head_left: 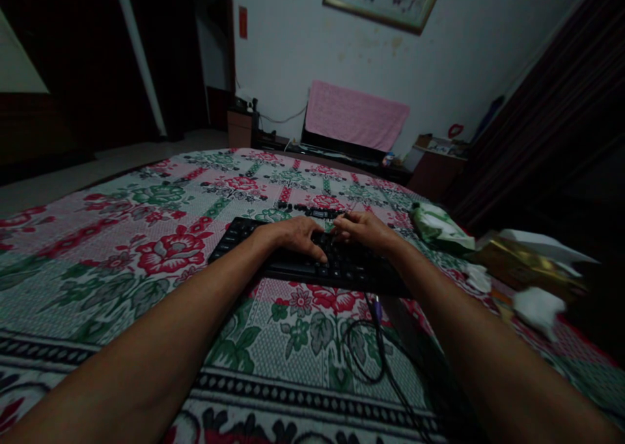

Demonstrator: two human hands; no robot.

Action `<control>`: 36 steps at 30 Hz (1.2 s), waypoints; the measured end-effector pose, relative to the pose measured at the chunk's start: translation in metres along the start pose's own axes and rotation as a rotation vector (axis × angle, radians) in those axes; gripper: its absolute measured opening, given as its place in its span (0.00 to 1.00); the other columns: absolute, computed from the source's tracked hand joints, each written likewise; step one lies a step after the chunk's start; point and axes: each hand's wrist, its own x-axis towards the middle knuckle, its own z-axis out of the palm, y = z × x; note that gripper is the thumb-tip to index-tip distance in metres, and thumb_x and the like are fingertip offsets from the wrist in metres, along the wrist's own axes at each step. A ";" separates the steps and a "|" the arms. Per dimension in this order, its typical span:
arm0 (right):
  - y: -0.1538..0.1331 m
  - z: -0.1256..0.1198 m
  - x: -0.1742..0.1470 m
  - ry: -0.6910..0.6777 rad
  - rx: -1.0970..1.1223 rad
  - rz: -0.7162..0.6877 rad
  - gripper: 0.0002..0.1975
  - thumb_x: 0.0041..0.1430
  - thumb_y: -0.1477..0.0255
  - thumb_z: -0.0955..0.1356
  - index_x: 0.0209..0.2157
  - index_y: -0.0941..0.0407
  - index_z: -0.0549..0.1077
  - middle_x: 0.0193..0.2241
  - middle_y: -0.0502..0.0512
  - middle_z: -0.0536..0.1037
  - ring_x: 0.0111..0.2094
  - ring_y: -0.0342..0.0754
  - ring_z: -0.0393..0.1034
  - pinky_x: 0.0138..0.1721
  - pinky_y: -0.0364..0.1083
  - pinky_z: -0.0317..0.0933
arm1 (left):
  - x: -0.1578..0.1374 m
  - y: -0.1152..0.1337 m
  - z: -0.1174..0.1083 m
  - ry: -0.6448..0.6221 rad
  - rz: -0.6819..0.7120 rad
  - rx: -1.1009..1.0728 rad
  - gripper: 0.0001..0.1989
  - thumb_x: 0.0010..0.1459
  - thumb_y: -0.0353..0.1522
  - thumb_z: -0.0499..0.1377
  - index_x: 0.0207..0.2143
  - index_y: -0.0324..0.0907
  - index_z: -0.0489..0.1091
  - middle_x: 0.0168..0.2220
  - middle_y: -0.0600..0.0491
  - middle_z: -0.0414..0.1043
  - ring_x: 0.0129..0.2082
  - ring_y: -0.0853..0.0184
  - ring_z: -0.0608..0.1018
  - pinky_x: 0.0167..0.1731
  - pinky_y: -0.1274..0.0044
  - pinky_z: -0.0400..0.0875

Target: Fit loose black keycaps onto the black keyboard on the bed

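A black computer keyboard [288, 266] lies on the patterned bedspread, tilted slightly in view, with both my hands over it. My left hand [297, 235] rests on its middle, thumb spread away from the fingers and lying across the keys. My right hand [364, 229] is just right of it above the keys, thumb and fingers pinched together. Whatever small thing is in that pinch is too dark to make out. Just past the keyboard's far edge lie small black pieces [303, 208] in a row, apparently loose keycaps. A black cable [383, 359] loops on the near side.
The floral bedspread [161, 288] covers the bed. To the right are a green-and-white tissue pack [439, 226], a golden box [527, 265] and crumpled white tissue [540, 307]. Beyond the bed, a pink towel [356, 115] drapes over a dark screen-like panel.
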 end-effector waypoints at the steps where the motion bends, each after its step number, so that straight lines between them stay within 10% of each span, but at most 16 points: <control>1: 0.000 0.000 0.001 0.009 -0.006 0.010 0.13 0.50 0.62 0.67 0.26 0.59 0.72 0.17 0.49 0.72 0.20 0.40 0.65 0.24 0.40 0.60 | 0.000 0.000 0.000 0.001 -0.005 0.008 0.22 0.43 0.44 0.63 0.39 0.41 0.71 0.33 0.55 0.73 0.32 0.66 0.73 0.31 0.79 0.61; 19: -0.006 0.031 -0.041 0.290 -0.692 -0.531 0.11 0.57 0.65 0.63 0.34 0.57 0.73 0.29 0.54 0.77 0.30 0.45 0.69 0.32 0.42 0.59 | 0.002 -0.004 0.003 0.052 0.039 -0.040 0.22 0.40 0.41 0.65 0.40 0.43 0.73 0.31 0.56 0.75 0.30 0.67 0.74 0.30 0.81 0.63; 36: 0.005 0.027 -0.024 0.458 0.106 -0.216 0.16 0.48 0.57 0.67 0.27 0.57 0.71 0.27 0.52 0.77 0.27 0.45 0.71 0.31 0.43 0.65 | 0.007 -0.007 0.006 0.214 0.007 -0.139 0.25 0.45 0.38 0.63 0.47 0.40 0.68 0.42 0.51 0.74 0.41 0.64 0.74 0.37 0.79 0.66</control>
